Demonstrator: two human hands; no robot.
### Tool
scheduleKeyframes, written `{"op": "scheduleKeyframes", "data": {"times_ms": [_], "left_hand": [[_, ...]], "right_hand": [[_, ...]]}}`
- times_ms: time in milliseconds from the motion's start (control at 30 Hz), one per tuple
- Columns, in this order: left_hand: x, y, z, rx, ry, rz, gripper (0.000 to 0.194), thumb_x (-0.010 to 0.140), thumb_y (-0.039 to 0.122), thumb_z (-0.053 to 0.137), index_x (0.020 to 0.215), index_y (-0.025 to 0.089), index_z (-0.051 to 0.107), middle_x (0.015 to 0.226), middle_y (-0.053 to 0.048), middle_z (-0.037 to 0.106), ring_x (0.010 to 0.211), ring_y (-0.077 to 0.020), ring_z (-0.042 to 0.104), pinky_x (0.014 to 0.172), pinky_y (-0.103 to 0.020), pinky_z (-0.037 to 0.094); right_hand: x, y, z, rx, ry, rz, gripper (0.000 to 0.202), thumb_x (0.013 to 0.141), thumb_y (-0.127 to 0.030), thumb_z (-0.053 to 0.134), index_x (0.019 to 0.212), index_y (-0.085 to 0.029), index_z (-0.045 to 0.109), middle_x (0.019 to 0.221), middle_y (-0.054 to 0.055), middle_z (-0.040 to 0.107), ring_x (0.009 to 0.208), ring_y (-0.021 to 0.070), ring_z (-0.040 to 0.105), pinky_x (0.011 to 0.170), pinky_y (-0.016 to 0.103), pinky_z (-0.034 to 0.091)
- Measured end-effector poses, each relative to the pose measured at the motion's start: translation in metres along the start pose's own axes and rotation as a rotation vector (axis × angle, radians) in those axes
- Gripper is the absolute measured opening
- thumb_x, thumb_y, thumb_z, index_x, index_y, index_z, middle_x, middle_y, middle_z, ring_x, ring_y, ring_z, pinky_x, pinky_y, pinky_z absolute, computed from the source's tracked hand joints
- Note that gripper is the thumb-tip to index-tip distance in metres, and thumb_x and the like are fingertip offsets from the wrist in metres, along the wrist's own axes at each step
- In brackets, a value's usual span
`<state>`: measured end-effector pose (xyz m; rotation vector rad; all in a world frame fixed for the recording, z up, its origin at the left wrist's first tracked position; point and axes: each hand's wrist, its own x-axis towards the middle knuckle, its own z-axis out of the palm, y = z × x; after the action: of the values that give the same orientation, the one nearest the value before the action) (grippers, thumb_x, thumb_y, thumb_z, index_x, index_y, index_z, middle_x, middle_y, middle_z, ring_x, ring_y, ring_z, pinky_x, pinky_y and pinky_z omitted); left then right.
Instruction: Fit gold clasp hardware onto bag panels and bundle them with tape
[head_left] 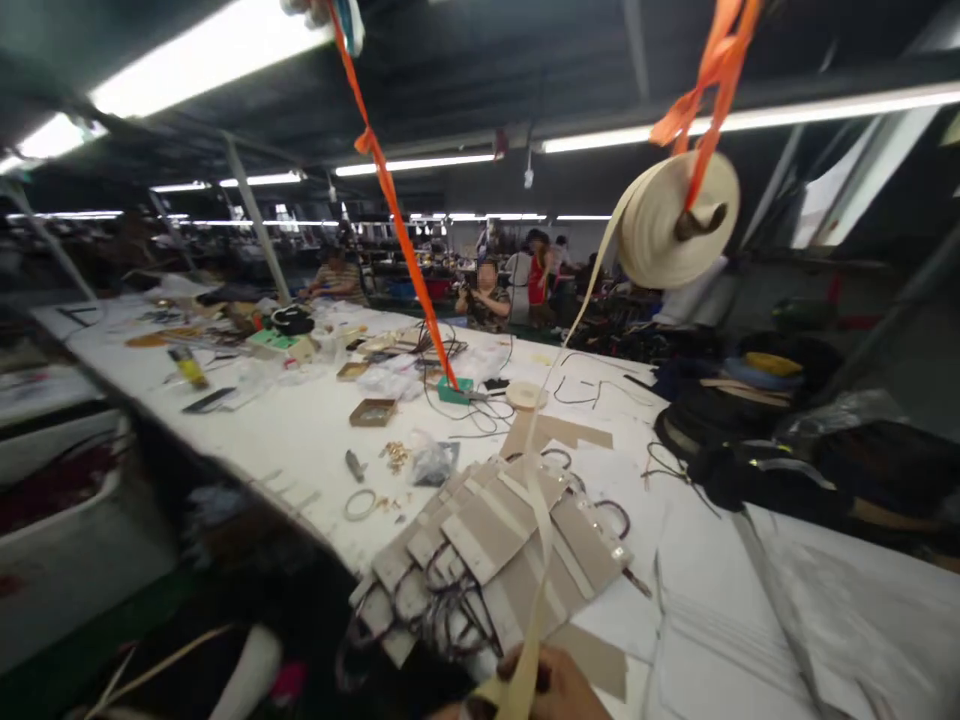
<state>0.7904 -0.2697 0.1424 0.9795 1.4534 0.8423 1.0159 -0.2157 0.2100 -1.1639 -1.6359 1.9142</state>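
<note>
A cream fabric tape runs down from a hanging roll to my hands at the bottom edge. My right hand has its curled fingers closed round the tape. Only a sliver of my left hand shows, cut off by the frame; a fingertip there presses on a folded part of the tape. Just beyond my hands lies an overlapping stack of grey-beige flat panels with pale strips across them. Dark cord loops hang from their edges.
An orange strap hangs to a green box. Small brass-coloured parts, a tape ring and a brown tray lie on the white table. Dark bags are piled right. People work beyond.
</note>
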Motion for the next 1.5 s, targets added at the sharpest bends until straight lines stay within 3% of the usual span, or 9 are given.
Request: {"op": "scheduleKeyframes", "data": {"times_ms": [67, 167, 333, 533, 667, 900, 1167, 1433, 1500], "left_hand": [[-0.035, -0.002, 0.014, -0.086, -0.039, 0.045, 0.072, 0.064, 0.069, 0.083, 0.119, 0.023, 0.077, 0.104, -0.009, 0.078, 0.104, -0.0372, 0.071, 0.095, -0.049, 0.055], [-0.046, 0.025, 0.032, -0.183, -0.02, 0.131, 0.077, 0.069, 0.054, 0.088, 0.135, 0.02, 0.068, 0.123, -0.013, 0.074, 0.123, -0.0351, 0.062, 0.112, -0.047, 0.043], [-0.03, 0.057, 0.056, -0.386, -0.05, -0.013, 0.062, 0.086, 0.05, 0.078, 0.136, 0.015, 0.067, 0.11, -0.012, 0.075, 0.09, -0.021, 0.069, 0.08, -0.029, 0.051], [-0.032, 0.049, 0.082, -0.44, 0.09, -0.097, 0.056, 0.083, 0.058, 0.078, 0.112, 0.01, 0.075, 0.074, -0.004, 0.069, 0.058, -0.0104, 0.055, 0.056, -0.022, 0.039], [-0.037, 0.05, 0.089, -0.39, 0.057, -0.093, 0.048, 0.082, 0.05, 0.079, 0.113, 0.013, 0.073, 0.078, -0.004, 0.071, 0.061, -0.0113, 0.058, 0.059, -0.022, 0.042], [-0.034, 0.059, 0.099, -0.148, 0.044, 0.006, 0.04, 0.08, 0.049, 0.08, 0.094, 0.013, 0.071, 0.076, -0.004, 0.07, 0.069, -0.0157, 0.064, 0.065, -0.026, 0.047], [-0.034, 0.047, 0.109, -0.2, 0.249, 0.153, 0.079, 0.083, 0.061, 0.074, 0.142, 0.012, 0.055, 0.129, -0.019, 0.068, 0.108, -0.0271, 0.069, 0.093, -0.039, 0.054], [-0.038, 0.06, 0.113, 0.134, 0.036, 0.169, 0.032, 0.087, 0.046, 0.067, 0.093, 0.017, 0.079, 0.09, -0.004, 0.076, 0.088, -0.0229, 0.066, 0.08, -0.032, 0.051], [-0.035, 0.051, 0.111, 0.121, 0.06, 0.115, 0.028, 0.086, 0.044, 0.07, 0.084, 0.017, 0.077, 0.082, -0.003, 0.073, 0.083, -0.0224, 0.066, 0.072, -0.031, 0.05]], "right_hand": [[-0.003, 0.003, 0.003, 0.11, 0.051, 0.01, 0.053, 0.068, -0.055, 0.085, 0.104, -0.016, 0.075, 0.091, 0.006, 0.078, 0.088, 0.0261, 0.073, 0.081, 0.033, 0.056], [0.0, -0.005, -0.007, 0.125, -0.065, 0.012, 0.057, 0.07, -0.054, 0.084, 0.11, -0.015, 0.074, 0.097, 0.007, 0.079, 0.086, 0.0236, 0.072, 0.081, 0.033, 0.055], [0.004, -0.02, -0.038, 0.097, -0.169, 0.004, 0.06, 0.071, -0.055, 0.083, 0.114, -0.015, 0.074, 0.09, 0.006, 0.078, 0.079, 0.0224, 0.071, 0.077, 0.034, 0.055], [-0.002, 0.001, -0.058, 0.151, -0.053, 0.075, 0.054, 0.066, -0.05, 0.084, 0.104, -0.013, 0.075, 0.076, 0.004, 0.074, 0.069, 0.0182, 0.065, 0.068, 0.03, 0.051], [-0.012, 0.007, -0.068, 0.202, -0.064, 0.145, 0.058, 0.066, -0.051, 0.082, 0.109, -0.012, 0.072, 0.069, 0.002, 0.071, 0.058, 0.0157, 0.061, 0.058, 0.028, 0.046], [-0.031, -0.001, -0.074, -0.098, 0.025, 0.006, 0.04, 0.074, -0.045, 0.073, 0.101, -0.016, 0.077, 0.082, 0.007, 0.077, 0.072, 0.0215, 0.069, 0.07, 0.033, 0.054], [-0.036, 0.009, -0.078, -0.011, 0.181, 0.049, 0.049, 0.073, -0.04, 0.069, 0.111, -0.01, 0.075, 0.082, 0.009, 0.077, 0.065, 0.0198, 0.068, 0.06, 0.029, 0.053], [-0.048, 0.002, -0.059, -0.275, 0.002, -0.211, 0.041, 0.082, -0.038, 0.06, 0.116, -0.021, 0.076, 0.111, 0.011, 0.077, 0.107, 0.0292, 0.071, 0.098, 0.04, 0.056], [-0.046, 0.003, -0.05, -0.376, 0.007, -0.241, 0.033, 0.081, -0.041, 0.064, 0.108, -0.029, 0.079, 0.105, 0.007, 0.078, 0.106, 0.0325, 0.072, 0.094, 0.042, 0.058]]}}
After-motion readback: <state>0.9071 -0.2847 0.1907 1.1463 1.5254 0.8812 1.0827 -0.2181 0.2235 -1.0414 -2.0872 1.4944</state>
